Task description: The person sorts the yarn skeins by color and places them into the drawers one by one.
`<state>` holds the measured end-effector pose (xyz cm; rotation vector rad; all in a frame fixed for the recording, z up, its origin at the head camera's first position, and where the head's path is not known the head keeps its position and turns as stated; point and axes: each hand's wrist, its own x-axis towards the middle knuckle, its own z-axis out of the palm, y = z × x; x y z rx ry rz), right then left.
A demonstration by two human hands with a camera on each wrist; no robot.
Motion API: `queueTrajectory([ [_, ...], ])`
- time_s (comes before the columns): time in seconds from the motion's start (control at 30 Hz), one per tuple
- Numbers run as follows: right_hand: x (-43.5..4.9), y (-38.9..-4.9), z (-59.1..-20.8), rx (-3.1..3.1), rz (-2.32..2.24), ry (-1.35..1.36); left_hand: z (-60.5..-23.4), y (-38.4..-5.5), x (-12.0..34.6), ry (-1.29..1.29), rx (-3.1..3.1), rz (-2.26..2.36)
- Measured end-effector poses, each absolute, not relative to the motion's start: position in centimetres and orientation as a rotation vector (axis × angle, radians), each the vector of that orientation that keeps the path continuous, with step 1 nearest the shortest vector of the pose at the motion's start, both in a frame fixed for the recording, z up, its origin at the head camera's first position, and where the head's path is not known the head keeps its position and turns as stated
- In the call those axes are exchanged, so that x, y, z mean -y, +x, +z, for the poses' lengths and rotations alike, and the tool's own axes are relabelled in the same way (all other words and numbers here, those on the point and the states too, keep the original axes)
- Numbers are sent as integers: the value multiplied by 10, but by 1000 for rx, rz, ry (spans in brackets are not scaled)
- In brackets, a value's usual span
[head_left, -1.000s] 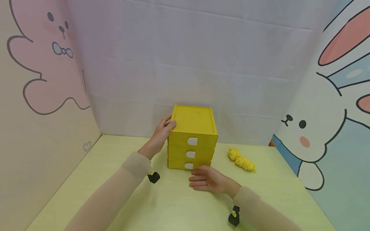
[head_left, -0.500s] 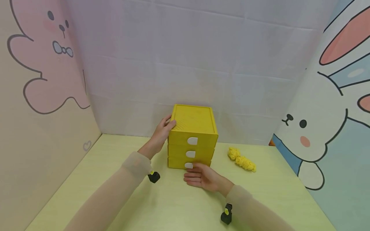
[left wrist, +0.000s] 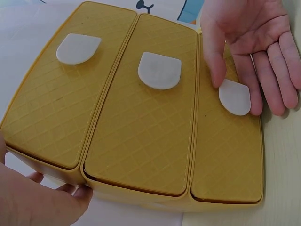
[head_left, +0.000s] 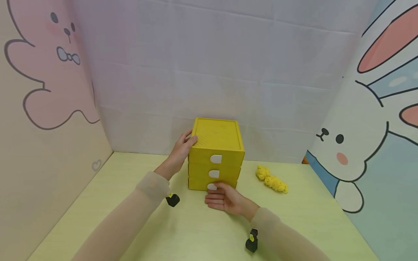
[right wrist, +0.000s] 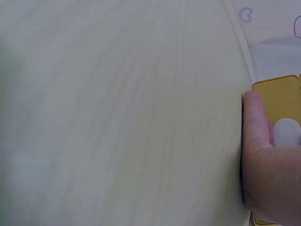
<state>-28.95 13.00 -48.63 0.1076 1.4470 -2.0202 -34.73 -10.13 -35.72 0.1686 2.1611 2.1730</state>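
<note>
A yellow cabinet of three drawers stands on the table, each drawer front bearing a white rounded handle. My left hand holds the cabinet's upper left edge, thumb over the top and fingers along the side. Low at the front, my right hand pinches the bottom drawer's handle between thumb and index finger; its other fingers extend loosely beneath. All drawers look closed in the left wrist view. The right wrist view shows the right hand edge-on beside the yellow drawer fronts, partly hiding them.
Right of the cabinet lies a yellow crinkled bundle, narrowed near one end. The pale table reaches back to a white cloth wall, with cartoon-printed panels on both sides.
My right hand has moved left and slightly up from beneath the bottom drawer's right part, and now takes hold of its handle. The left hand keeps its place on the cabinet.
</note>
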Motion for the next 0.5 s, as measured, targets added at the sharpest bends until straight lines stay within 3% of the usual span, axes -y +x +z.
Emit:
queueTrajectory([
  [0.5,-132,-290,-488,-1455,-2023,89,-357,-346,100,177,-2171,2170],
])
